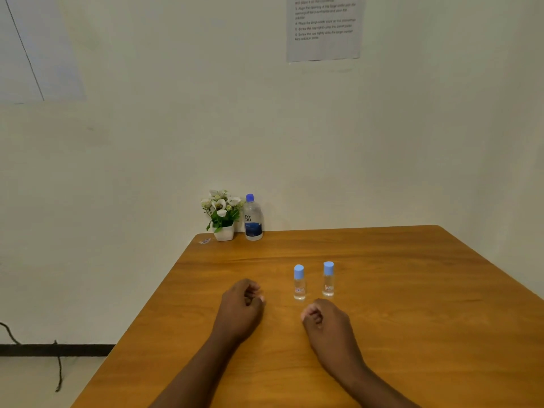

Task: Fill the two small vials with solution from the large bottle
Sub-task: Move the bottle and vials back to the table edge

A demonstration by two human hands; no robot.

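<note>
Two small clear vials with light blue caps stand upright side by side on the wooden table [412, 290]: the left vial [299, 282] and the right vial [328, 278]. The large clear bottle [253, 218], blue-capped with a blue label, stands upright at the table's far left corner against the wall. My left hand [241, 307] rests on the table left of the vials, fingers curled with nothing in them. My right hand [325, 322] rests just in front of the vials, fingers curled likewise and holding nothing. Neither hand touches a vial.
A small white pot of white artificial flowers [221, 214] stands right beside the large bottle, on its left. A tiny scrap [204, 240] lies at the table's far left corner. A printed sheet [323, 28] hangs on the wall. The table's left edge runs diagonally.
</note>
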